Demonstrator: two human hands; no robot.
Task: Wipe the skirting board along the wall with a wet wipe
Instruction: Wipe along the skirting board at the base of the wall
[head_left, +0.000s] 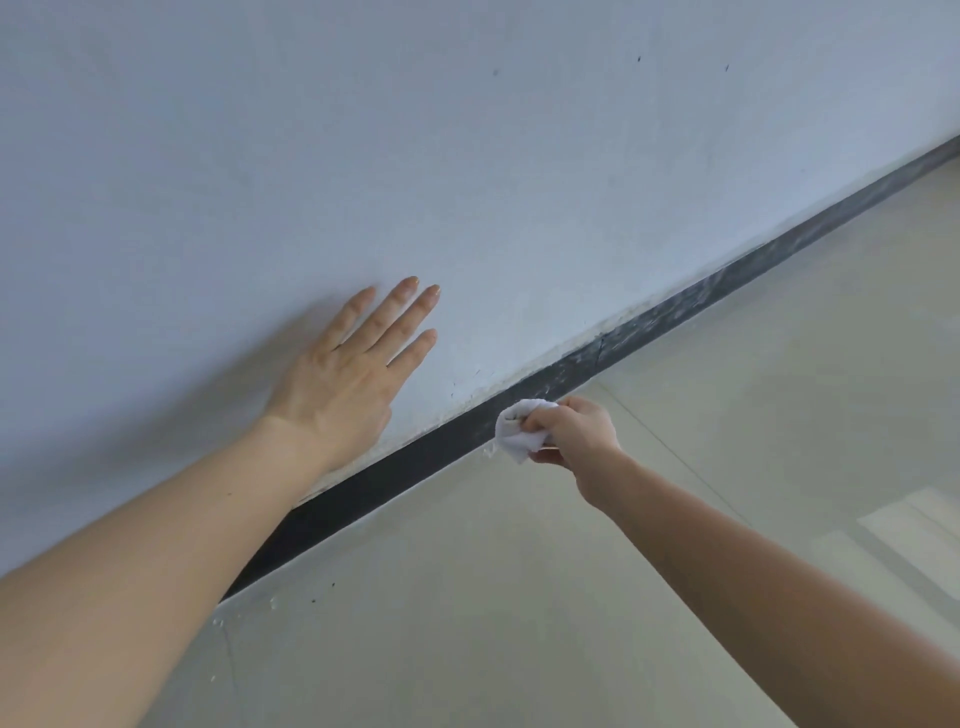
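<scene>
A dark skirting board (395, 475) runs diagonally from lower left to upper right between the pale wall and the floor. Its stretch to the right of my hands is streaked with whitish dust; the stretch to the left looks plain dark. My right hand (576, 434) grips a crumpled white wet wipe (517, 434) and holds it against the board. My left hand (353, 374) lies flat on the wall (467, 156) just above the board, fingers straight and spread.
A light beige tiled floor (519, 597) fills the lower right, with a thin joint line running away from the board. Small white crumbs and dark specks lie on the floor near the board at the lower left. A bright reflection shows at the right edge.
</scene>
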